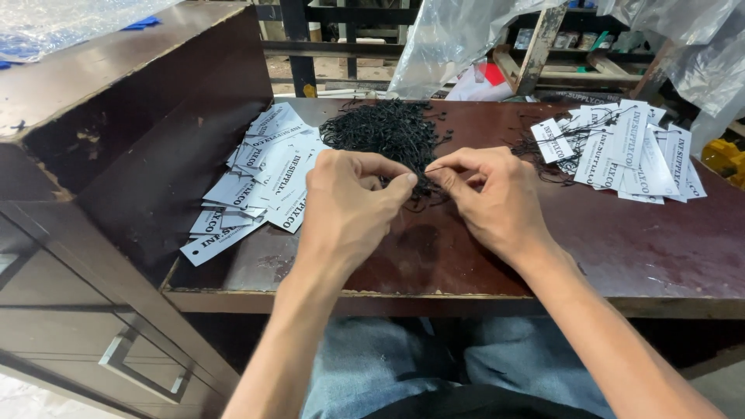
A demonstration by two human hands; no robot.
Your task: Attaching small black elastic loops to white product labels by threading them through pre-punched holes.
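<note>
hands pinch together: left hand [349,203] and right hand [489,194] grip one thin black string [433,167], mostly hidden by fingers.

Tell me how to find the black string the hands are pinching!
Look at the dark brown wooden table; a heap of black strings sits at its back middle. In front of that heap, the left hand and right hand meet fingertip to fingertip. The black string stretches between them, lifted out, unlike the tangled ones lying in the heap.

a dark wooden cabinet [101,233] stands left of the table, clear plastic sheeting [458,39] hangs behind.
</note>
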